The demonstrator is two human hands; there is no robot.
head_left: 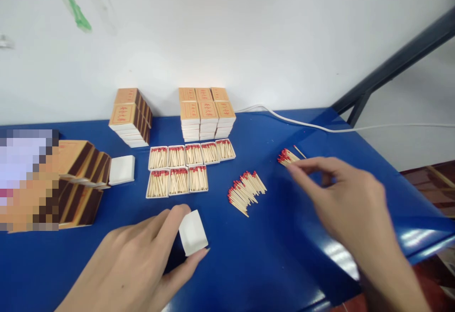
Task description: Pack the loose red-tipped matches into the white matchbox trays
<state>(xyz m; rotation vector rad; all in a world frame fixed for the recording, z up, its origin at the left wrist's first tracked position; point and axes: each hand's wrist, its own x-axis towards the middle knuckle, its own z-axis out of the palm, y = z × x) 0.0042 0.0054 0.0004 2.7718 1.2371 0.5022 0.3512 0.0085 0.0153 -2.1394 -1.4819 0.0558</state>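
My left hand (152,250) grips a small white matchbox tray (194,234) between thumb and fingers, low over the blue table; no matches show in it. At the right, my right hand (341,193) has its thumb and forefinger pinched at the stick ends of a small bunch of matches (287,157). Whether the bunch is off the table I cannot tell. A single match (299,151) lies just beyond it. Between my hands is a loose, fanned pile of red-tipped matches (246,189). Several match-filled trays (178,180) stand in two rows ahead of my left hand.
Stacked matchboxes (207,112) and another stack (130,115) stand against the wall. More matchboxes (80,184) are piled at the left, beside a white tray (122,169) and a blurred-out area. A white cable (302,121) crosses the table's back edge.
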